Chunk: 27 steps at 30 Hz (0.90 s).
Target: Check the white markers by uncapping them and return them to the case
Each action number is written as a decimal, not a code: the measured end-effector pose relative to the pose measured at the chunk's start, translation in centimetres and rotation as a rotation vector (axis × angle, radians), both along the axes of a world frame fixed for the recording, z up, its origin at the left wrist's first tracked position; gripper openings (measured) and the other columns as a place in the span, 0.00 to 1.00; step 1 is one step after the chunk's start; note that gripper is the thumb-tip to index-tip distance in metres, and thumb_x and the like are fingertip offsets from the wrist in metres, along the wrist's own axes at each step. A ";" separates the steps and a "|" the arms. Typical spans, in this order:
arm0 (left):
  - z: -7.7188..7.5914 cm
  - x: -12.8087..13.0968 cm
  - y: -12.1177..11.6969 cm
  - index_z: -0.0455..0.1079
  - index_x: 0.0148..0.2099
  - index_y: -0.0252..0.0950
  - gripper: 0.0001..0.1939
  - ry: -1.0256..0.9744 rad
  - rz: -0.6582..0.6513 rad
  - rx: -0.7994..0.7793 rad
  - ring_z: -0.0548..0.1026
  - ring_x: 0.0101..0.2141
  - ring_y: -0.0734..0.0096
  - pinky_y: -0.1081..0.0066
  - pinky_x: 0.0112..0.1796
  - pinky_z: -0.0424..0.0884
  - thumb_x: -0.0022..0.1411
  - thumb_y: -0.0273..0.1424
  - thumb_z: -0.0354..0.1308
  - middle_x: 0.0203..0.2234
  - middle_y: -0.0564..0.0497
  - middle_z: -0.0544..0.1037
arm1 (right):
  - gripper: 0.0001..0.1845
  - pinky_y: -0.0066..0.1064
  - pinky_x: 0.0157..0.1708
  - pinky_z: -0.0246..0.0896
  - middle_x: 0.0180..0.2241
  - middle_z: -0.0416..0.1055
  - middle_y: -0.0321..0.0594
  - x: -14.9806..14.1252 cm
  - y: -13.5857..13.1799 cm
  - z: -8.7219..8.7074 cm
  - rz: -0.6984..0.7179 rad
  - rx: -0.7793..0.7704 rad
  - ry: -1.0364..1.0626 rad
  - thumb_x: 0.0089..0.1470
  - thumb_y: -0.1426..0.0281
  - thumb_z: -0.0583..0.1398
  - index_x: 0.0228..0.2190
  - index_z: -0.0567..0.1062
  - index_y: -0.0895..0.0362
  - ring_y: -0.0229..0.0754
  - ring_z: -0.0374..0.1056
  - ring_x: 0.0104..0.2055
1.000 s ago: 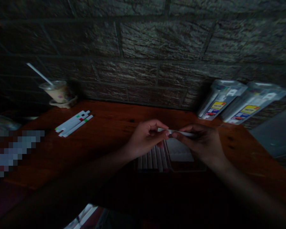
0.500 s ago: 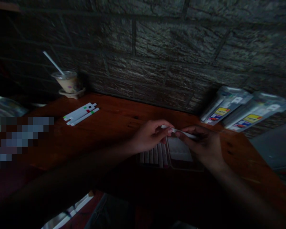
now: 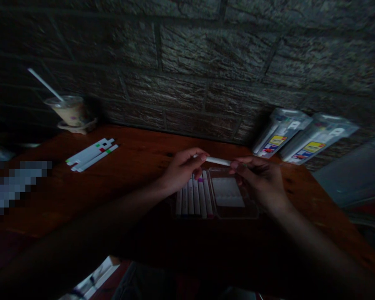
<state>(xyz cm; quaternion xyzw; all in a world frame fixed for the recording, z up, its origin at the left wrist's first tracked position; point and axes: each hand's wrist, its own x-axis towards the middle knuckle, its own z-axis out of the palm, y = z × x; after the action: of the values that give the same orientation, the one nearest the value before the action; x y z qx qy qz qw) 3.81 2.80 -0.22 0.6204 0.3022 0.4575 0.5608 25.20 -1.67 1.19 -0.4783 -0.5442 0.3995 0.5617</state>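
Note:
A white marker (image 3: 219, 161) is held level between my two hands. My left hand (image 3: 186, 166) pinches its left end, and my right hand (image 3: 261, 175) grips the right end with thumb and fingers. Just below lies an open clear plastic case (image 3: 252, 212). Its left half holds a row of several white markers (image 3: 195, 198), one with a purple band. In the right half a white insert (image 3: 228, 192) shows. My left fingers cover the top of the row in part, and my right hand hides the case's upper right corner.
Several white markers (image 3: 92, 154) with coloured bands lie together on the wooden table (image 3: 137, 154). Behind them a drink cup (image 3: 70, 110) with a straw stands in a holder. Two clear marker cases (image 3: 273, 133) lean by the brick wall (image 3: 187, 75) at right.
My hands have moved apart along the marker, so more of its white barrel shows between them. The view has shifted a little, and more of the open case is visible.

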 end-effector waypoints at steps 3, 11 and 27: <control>-0.1 0.0 0.3 0.72 0.39 0.34 0.10 -0.063 0.000 -0.047 0.65 0.17 0.79 0.75 0.21 0.57 0.65 0.37 0.60 0.17 0.58 0.66 | 0.07 0.25 0.14 0.58 0.26 0.80 0.36 0.1 0.0 0.1 0.020 -0.027 0.070 0.51 0.63 0.72 0.32 0.84 0.52 0.33 0.65 0.18; -0.4 0.0 0.6 0.73 0.37 0.34 0.07 -0.198 0.006 -0.143 0.65 0.16 0.80 0.74 0.20 0.58 0.62 0.33 0.62 0.17 0.59 0.64 | 0.05 0.26 0.22 0.70 0.31 0.83 0.39 0.2 -0.1 0.3 0.182 0.011 0.143 0.57 0.65 0.69 0.33 0.85 0.52 0.37 0.77 0.25; -0.2 0.0 0.5 0.77 0.40 0.31 0.09 -0.225 -0.033 -0.170 0.66 0.17 0.79 0.74 0.21 0.61 0.63 0.33 0.62 0.18 0.58 0.66 | 0.09 0.28 0.27 0.78 0.29 0.84 0.41 0.6 0.4 0.3 0.129 -0.023 0.201 0.50 0.63 0.73 0.31 0.84 0.54 0.42 0.80 0.26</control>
<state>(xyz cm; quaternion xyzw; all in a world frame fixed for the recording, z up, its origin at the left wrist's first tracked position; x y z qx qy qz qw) 3.76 3.31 -0.40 0.5205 0.2648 0.4876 0.6490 25.75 -1.31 1.54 -0.4063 -0.5103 0.4868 0.5810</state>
